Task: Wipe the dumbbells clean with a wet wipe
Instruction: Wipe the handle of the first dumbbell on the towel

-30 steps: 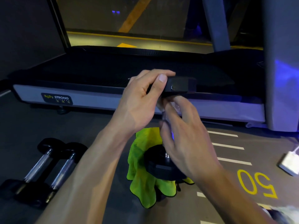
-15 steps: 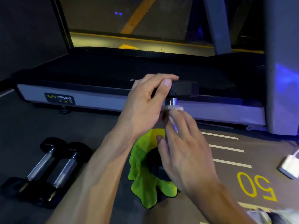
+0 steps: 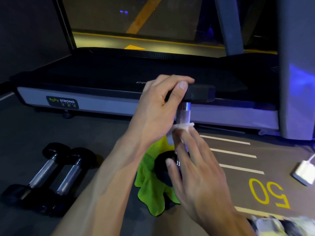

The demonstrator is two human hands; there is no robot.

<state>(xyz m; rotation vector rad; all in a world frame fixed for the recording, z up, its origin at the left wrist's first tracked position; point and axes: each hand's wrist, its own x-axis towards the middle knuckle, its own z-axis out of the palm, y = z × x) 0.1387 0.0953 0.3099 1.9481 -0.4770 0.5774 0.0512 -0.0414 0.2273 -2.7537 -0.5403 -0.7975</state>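
A black-headed dumbbell (image 3: pixel 185 111) stands upright on its lower head, which rests on a green cloth (image 3: pixel 150 189). My left hand (image 3: pixel 160 108) grips the dumbbell's top head from above, thumb on its side. A white wet wipe (image 3: pixel 183 126) is wrapped round the chrome handle about halfway down, and my right hand (image 3: pixel 192 167) holds it there with curled fingers. Two more dumbbells (image 3: pixel 51 174) lie side by side on the floor at the left.
A treadmill (image 3: pixel 119 103) with a grey side rail runs across the floor just behind the dumbbell. A grey post (image 3: pixel 296 65) rises at the right. A white device (image 3: pixel 303 172) lies on the floor at far right. A wipe packet (image 3: pixel 279 225) shows at the bottom right edge.
My right hand has slid the wipe along the handle: up to just under the top head, then back down, baring the upper chrome. My left hand kept its grip on the top head.
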